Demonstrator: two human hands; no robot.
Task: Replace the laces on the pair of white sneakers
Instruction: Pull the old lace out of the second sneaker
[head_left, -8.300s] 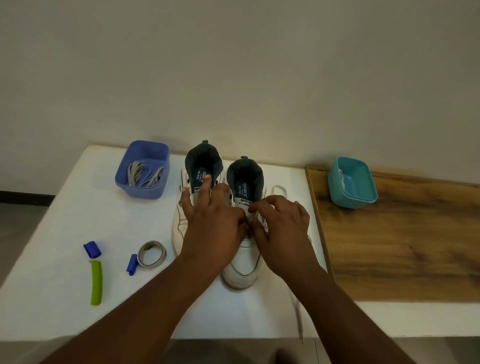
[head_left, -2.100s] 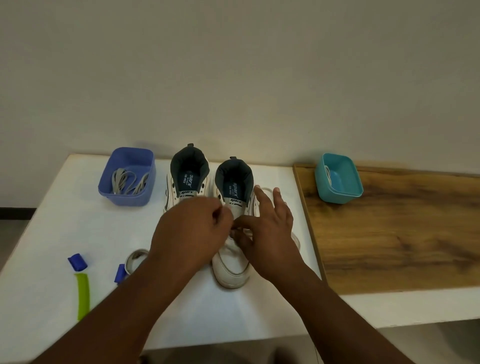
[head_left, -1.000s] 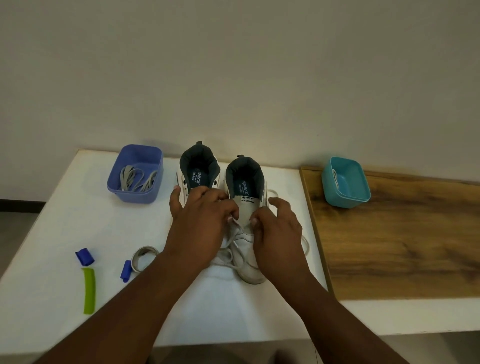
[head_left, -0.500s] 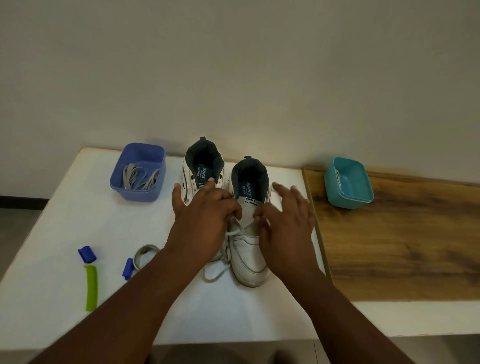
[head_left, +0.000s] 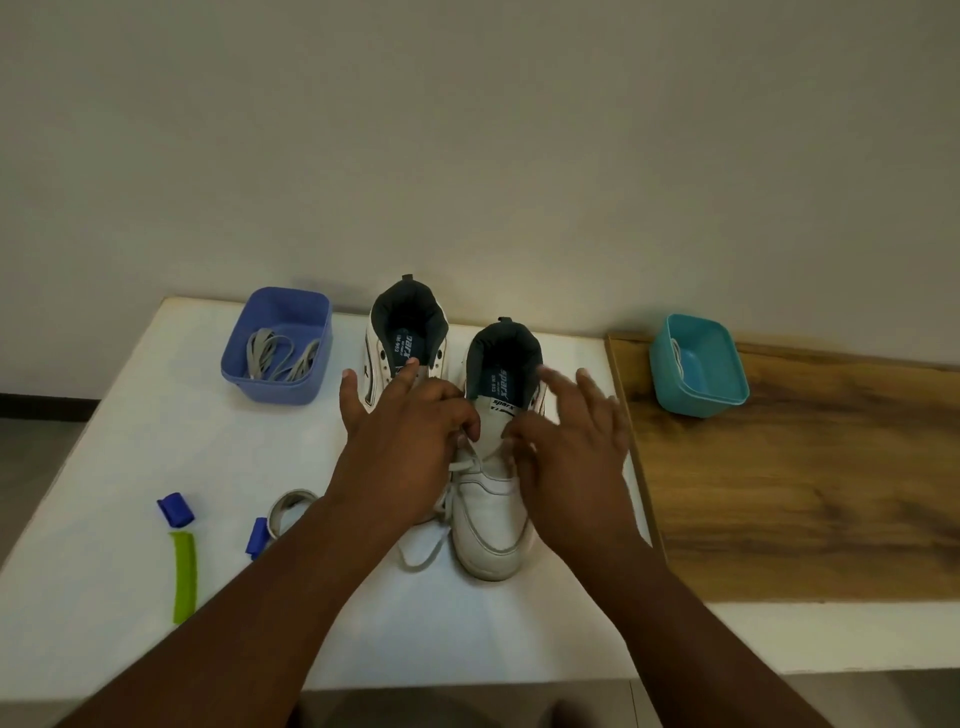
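Observation:
Two white sneakers with dark lining stand side by side on the white table (head_left: 130, 467), toes toward me. My left hand (head_left: 405, 452) lies over the front of the left sneaker (head_left: 408, 327); its curled fingers pinch the white lace (head_left: 462, 464) at the inner eyelets of the right sneaker (head_left: 491, 525). A loose loop of that lace trails onto the table between the toes. My right hand (head_left: 571, 447) rests on the right sneaker's outer side, fingers spread and straight, thumb against the tongue. The eyelets under both hands are hidden.
A violet bin (head_left: 275, 387) at the back left holds grey laces. A teal bin (head_left: 701, 400) sits on the wooden board (head_left: 800, 483) to the right. A coiled grey lace (head_left: 291, 506), two blue clips (head_left: 175, 509) and a green strip (head_left: 184, 577) lie front left.
My right hand's fingers have spread wider and slid toward the right sneaker's outer side. My left hand stays curled on the lace, and the lace loop still trails on the table.

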